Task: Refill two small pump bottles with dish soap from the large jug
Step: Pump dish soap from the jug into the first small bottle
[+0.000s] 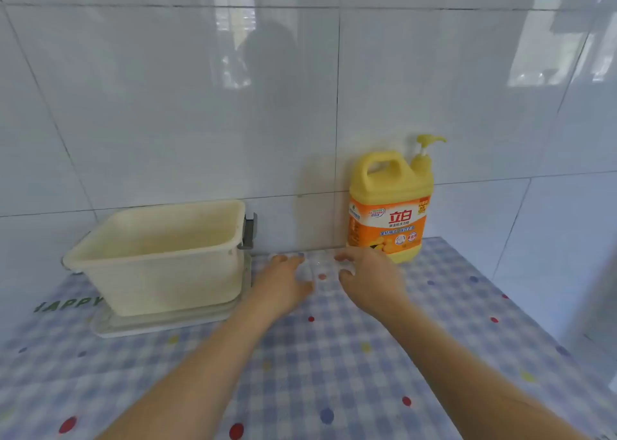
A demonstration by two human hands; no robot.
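The large yellow dish soap jug (pixel 389 212), with an orange label and a yellow pump top, stands upright against the tiled wall at the back of the table. My left hand (pixel 283 282) and my right hand (pixel 369 281) reach forward side by side just left of the jug's base. Their fingers are loosely spread and the thumbs face each other. Between them, near the wall, lies something small, clear and blurred (pixel 315 266). I cannot make out what it is or whether either hand touches it. No small pump bottle is plainly visible.
A cream plastic tub (pixel 100 256) sits on a white tray (pixel 110 331) at the left, beside a grey wall fitting (pixel 249 231). A blue checked cloth with coloured dots (pixel 317 366) covers the table. Its right edge runs diagonally near the wall.
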